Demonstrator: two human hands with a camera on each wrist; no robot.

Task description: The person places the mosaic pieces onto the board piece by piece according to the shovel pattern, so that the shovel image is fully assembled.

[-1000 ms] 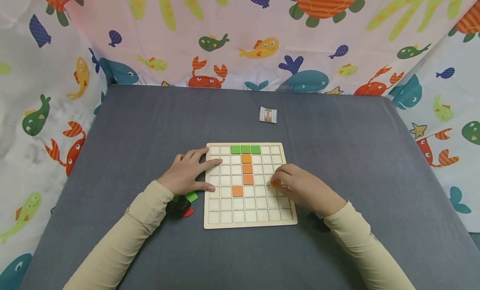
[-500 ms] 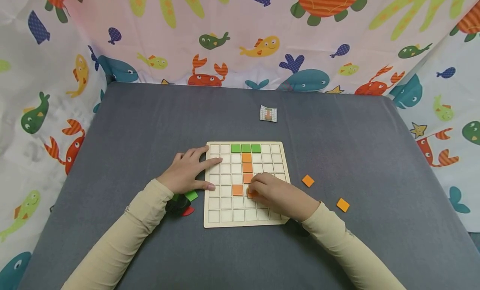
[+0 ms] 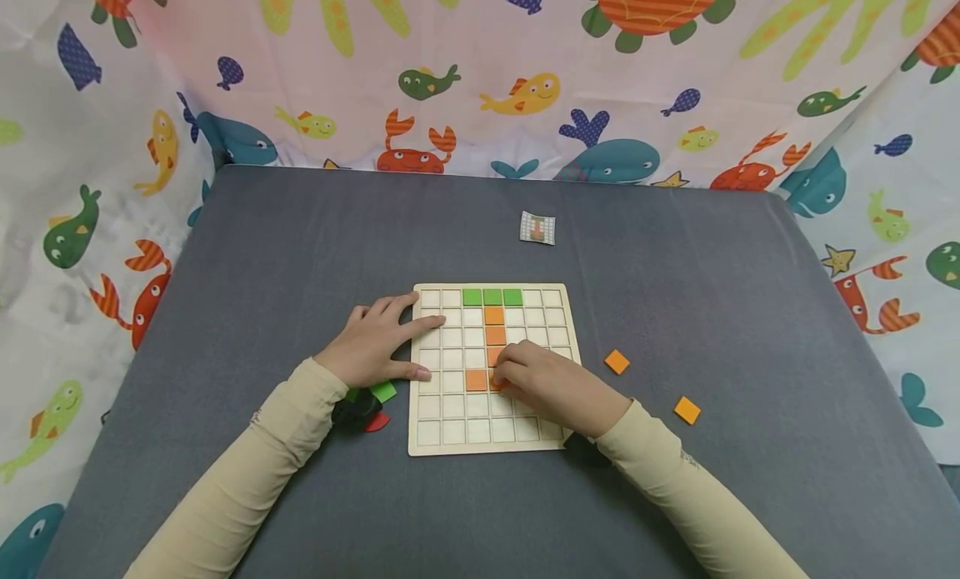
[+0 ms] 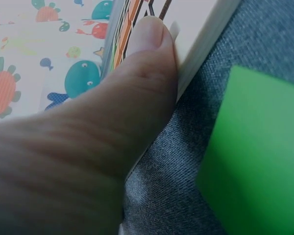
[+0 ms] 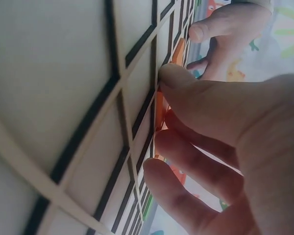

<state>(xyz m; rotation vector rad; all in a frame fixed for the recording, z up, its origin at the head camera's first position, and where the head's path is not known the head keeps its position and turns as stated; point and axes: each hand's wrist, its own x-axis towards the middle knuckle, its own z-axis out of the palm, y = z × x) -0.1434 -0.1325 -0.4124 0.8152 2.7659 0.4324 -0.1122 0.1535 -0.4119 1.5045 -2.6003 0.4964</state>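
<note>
A pale wooden grid board (image 3: 442,439) lies on the grey cloth. Fingers spread, my left hand (image 3: 378,341) rests on its left edge; the thumb presses the rim in the left wrist view. My right hand (image 3: 558,387) is over the middle of the board. Between its thumb and fingers it pinches an orange square tile (image 5: 160,108), low at a cell and mostly hidden in the head view. Just left of it sits another orange tile (image 3: 476,380). A column of orange tiles (image 3: 495,336) runs up to a top row of green tiles (image 3: 492,297).
Two loose orange tiles (image 3: 617,362) lie right of the board. By the left wrist are a loose green tile (image 3: 384,391) and a red piece (image 3: 377,422), partly covered. A small pattern card (image 3: 537,228) lies beyond the board. Sea-animal fabric (image 3: 480,129) hangs around the table.
My right hand has moved left from the board's right side to its middle with the orange tile, uncovering two loose orange tiles. My left hand has stayed in place.
</note>
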